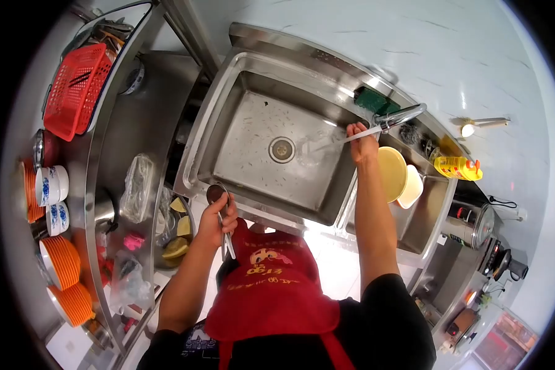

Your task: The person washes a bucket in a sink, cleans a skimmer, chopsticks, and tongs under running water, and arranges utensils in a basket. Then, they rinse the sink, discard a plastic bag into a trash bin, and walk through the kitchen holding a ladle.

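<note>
My left hand (219,223) is closed around the handles of metal spoons (227,245) in front of the sink's near-left corner. A dark, rounded spoon bowl shows above its fingers. At the sink's right side, my right hand (362,148) is close to the faucet (404,115), with running water crossing in front of it. The stream and the viewing angle partly hide those fingers, so their grip is unclear. Water from the faucet falls into the large steel sink (253,117), splashing near its drain (282,150). Small bits of debris lie on the basin floor.
A yellow bowl (391,174) and a pale container (411,187) are beside my right forearm. Behind the faucet lie a green scouring pad (373,100) and a yellow bottle (457,168). Shelves at left hold a red basket (77,92), white-blue bowls (50,185) and orange bowls (60,264).
</note>
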Demonstrator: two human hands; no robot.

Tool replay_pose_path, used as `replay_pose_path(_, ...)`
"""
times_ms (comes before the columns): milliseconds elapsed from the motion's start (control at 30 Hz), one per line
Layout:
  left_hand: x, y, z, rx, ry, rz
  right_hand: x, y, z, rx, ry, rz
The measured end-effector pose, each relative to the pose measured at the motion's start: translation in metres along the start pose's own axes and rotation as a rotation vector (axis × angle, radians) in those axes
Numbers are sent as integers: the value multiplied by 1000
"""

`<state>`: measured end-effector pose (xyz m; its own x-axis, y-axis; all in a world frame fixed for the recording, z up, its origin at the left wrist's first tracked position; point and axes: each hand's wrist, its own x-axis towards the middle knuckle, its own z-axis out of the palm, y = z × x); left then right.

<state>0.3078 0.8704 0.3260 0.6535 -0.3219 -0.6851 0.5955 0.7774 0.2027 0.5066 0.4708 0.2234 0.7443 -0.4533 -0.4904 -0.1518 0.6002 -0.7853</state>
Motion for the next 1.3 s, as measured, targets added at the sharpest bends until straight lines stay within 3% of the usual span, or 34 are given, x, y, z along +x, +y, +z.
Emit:
replay_pose_path(67, 0, -1, 3, -10, 46, -20, 3, 4, 8, 233, -1, 78)
replay_pose_path(100, 1, -2, 2, -5, 24, -16, -1, 4, 10, 185, -202, 36)
replay_pose_path(133, 2, -2, 3, -1, 2, -16, -4, 6, 12, 188, -198, 41)
replay_pose_path(200, 2, -3, 6, 19, 11, 2, -18, 10, 21, -246, -180, 168)
replay_pose_path(267, 3, -5, 12, 29, 17, 27, -33, 10, 23, -150, -151, 191)
replay_pose_path(333, 4, -8, 17, 9, 57, 33, -37, 10, 19, -161, 24, 214)
replay_pose_path(400, 6, -11, 18, 8, 56, 41, -27, 13, 7, -229, -49, 145)
replay_pose_path(467, 6, -11, 20, 9, 64, 45, -24, 13, 8, -322, -307, -25)
replay_pose_path(533, 4, -10, 23, 10, 53, 83, -15, 8, 10, -285, -362, 57)
replay_pose_path(633, 0, -7, 28, 4, 77, 121, -3, 7, 16, -234, -292, 149)
replay_pose_path(733, -6, -3, 29, 1, 107, 140, 0, 21, 13, -270, -87, 64)
replay_pose_path(800, -8, -2, 25, -9, 129, 168, 12, 41, 0, -663, -157, -210)
replay_pose_path(833, -9, -2, 20, -13, 132, 164, -10, 35, 14, -923, -142, -228)
replay_pose_path(900, -12, -6, 11, -2, 152, 165, -18, 95, -9, -1149, -539, -467)
replay_pose_path(933, -13, -9, 7, 11, 165, 162, -38, 109, -6, -1269, -790, -188)
replay_pose_path(967, -16, -11, 4, 12, 174, 163, -44, 157, -25, -1264, -998, -424)
replay_pose_path(1000, -17, -13, 2, -6, 193, 150, -53, 187, -28, -1352, -1255, -395)
replay_pose_path(1033, -17, -15, -2, -22, 213, 137, -70, 205, -19, -1346, -1347, -301)
replay_pose_path(1133, -24, -20, -11, -39, 276, 156, -112, 265, 12, -1202, -1487, 72)
replay_pose_path(1167, -27, -22, -18, -69, 317, 155, -119, 288, 21, -1195, -1489, 79)
replay_pose_path(1233, -35, -22, -23, -57, 371, 163, -124, 329, 29, -1181, -1392, 291)
replay_pose_path(1267, -36, -23, -26, -47, 409, 172, -120, 341, 28, -1180, -1385, 289)
replay_pose_path(1300, -38, -25, -35, -38, 402, 193, -115, 349, 23, -1363, -1376, 72)
